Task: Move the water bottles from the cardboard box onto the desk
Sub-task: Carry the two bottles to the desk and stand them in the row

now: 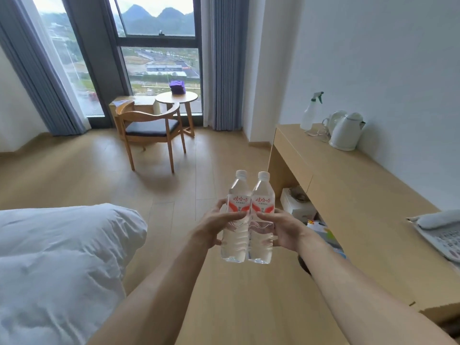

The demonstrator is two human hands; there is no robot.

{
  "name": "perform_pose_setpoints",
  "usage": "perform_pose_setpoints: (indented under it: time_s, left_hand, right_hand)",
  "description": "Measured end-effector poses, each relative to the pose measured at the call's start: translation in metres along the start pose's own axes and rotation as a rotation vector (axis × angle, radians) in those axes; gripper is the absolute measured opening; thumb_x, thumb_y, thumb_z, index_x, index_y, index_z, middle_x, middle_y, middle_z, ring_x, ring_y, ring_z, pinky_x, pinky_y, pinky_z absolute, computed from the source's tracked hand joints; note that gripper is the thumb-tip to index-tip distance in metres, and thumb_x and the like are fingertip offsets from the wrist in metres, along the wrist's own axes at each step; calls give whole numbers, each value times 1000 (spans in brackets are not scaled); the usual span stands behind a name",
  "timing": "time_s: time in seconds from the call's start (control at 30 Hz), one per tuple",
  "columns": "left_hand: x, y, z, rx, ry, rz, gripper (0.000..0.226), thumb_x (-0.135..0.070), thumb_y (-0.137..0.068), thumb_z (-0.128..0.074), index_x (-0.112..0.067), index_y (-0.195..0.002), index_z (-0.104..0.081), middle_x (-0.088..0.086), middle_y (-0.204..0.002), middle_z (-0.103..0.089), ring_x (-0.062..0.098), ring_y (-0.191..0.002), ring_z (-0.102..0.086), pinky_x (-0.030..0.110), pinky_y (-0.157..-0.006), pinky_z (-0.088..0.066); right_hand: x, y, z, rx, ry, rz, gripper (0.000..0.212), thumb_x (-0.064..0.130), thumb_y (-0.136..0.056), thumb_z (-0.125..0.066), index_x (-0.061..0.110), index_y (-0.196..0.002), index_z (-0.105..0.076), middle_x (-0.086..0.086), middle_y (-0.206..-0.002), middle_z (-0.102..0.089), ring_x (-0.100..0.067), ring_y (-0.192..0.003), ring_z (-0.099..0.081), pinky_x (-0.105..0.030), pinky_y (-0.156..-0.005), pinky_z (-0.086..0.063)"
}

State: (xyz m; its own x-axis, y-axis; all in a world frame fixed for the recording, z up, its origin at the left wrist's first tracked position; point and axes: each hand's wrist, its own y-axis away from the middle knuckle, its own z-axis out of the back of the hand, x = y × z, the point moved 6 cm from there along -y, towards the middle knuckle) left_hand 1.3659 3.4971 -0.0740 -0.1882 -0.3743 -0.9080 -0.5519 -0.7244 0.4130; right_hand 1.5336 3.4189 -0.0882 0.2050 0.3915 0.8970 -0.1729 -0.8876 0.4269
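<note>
Low in the centre of the frame, the left hand (pixel 216 229) wraps its fingers round the left water bottle (pixel 236 217) while the right hand (pixel 283 231) grips the right water bottle (pixel 261 220); both bottles are upright, touching side by side, in the air over the wooden floor (pixel 174 195). At right runs the desk (pixel 353 195), bearing a white kettle (pixel 346 131), a spray bottle (pixel 310 113) and a folded cloth (pixel 438 219). A white duvet (pixel 57 257) fills lower left; a chair (pixel 149 130) and a round table (pixel 177 98) stand by the window.
</note>
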Motion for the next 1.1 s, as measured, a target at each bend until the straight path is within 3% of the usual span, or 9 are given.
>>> perform_pose_setpoints:
  time_s: [0.13, 0.43, 0.57, 0.73, 0.87, 0.93, 1.0, 1.1]
  left_hand:
    - [-50, -71, 11, 72, -15, -18, 67, -23, -79, -85, -37, -134, -49, 4, -119, -69, 24, -104, -65, 45, -73, -51]
    - [-96, -199, -11, 196, -49, -19, 69, -30, -74, -88, -36, -131, -50, 1, -119, -68, 23, -103, -67, 46, -71, -56]
    - [-115, -257, -36, 253, -59, -58, 65, -25, -77, -87, -27, -130, -50, 3, -117, -69, 20, -98, -71, 37, -61, -56]
    - [-151, -341, -81, 333, -88, -89, 53, -18, -77, -86, -27, -119, -55, 3, -110, -73, 13, -81, -76, 30, -51, -58]
    - [-192, -402, -131, 466, -139, -149, 27, -6, -85, -76, -32, -93, -74, -5, -87, -78, 13, -76, -76, 26, -56, -58]
    - [-209, -433, -151, 479, -141, -154, 29, -3, -83, -77, -24, -101, -69, -2, -87, -78, 16, -78, -76, 27, -60, -59]
    - [-222, -466, -173, 465, -144, -146, 44, -1, -80, -79, -14, -116, -56, 7, -98, -76, 22, -86, -76, 30, -66, -60]
    - [-234, -501, -210, 502, -157, -85, 66, 0, -78, -81, -13, -133, -47, 19, -120, -67, 31, -102, -72, 41, -81, -60]
  right_hand:
    - [35, -59, 14, -78, -41, 9, 66, 35, -74, -83, 23, -133, -58, -14, -125, -69, -35, -119, -63, -63, -108, -41]
    - [73, -144, 76, -205, -65, 15, 64, 40, -72, -85, 26, -130, -61, -8, -119, -73, -34, -115, -65, -63, -103, -44]
    - [93, -182, 116, -244, -92, 34, 67, 41, -64, -87, 27, -126, -65, -10, -118, -73, -36, -112, -66, -63, -102, -46]
    - [121, -235, 185, -302, -151, 52, 61, 31, -70, -84, 18, -126, -63, -15, -125, -69, -39, -117, -64, -64, -105, -44]
    - [151, -275, 245, -353, -161, 46, 47, 23, -83, -79, 18, -127, -61, -12, -124, -70, -36, -117, -63, -63, -103, -44]
    - [168, -291, 276, -392, -175, 58, 54, 22, -81, -81, 19, -130, -57, -10, -124, -69, -34, -116, -63, -62, -103, -43]
    - [183, -303, 306, -430, -187, 70, 60, 22, -78, -83, 19, -131, -55, -9, -123, -69, -33, -116, -63, -59, -100, -45]
    - [193, -310, 346, -488, -220, 65, 62, 20, -78, -84, 20, -132, -53, -9, -122, -70, -29, -111, -65, -47, -81, -48]
